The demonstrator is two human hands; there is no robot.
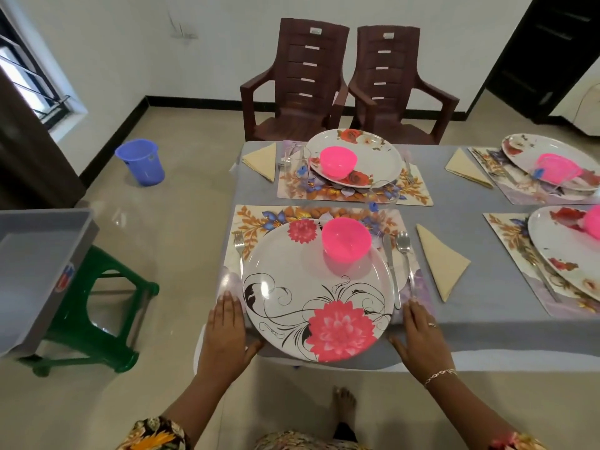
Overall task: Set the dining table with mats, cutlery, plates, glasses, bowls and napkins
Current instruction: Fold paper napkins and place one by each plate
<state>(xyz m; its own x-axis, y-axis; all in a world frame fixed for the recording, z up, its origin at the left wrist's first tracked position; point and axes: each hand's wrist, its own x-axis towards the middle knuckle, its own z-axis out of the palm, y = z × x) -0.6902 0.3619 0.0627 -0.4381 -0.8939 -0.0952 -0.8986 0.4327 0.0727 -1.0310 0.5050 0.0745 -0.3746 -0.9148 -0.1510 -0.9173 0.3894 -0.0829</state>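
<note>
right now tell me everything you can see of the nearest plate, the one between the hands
The nearest plate is round, white and glossy, apparently melamine, printed with pink flowers and black swirls. It lies flat on a floral mat, its near edge over the table's edge. A pink bowl stands on its far side. The left hand and right hand lie open beside its rim.

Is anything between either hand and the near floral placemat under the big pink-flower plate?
Nothing visible. The left hand and right hand lie flat at the near corners of the floral rectangular placemat, either side of the white round plate with pink flowers. Neither hand shows a grip on anything.
</note>
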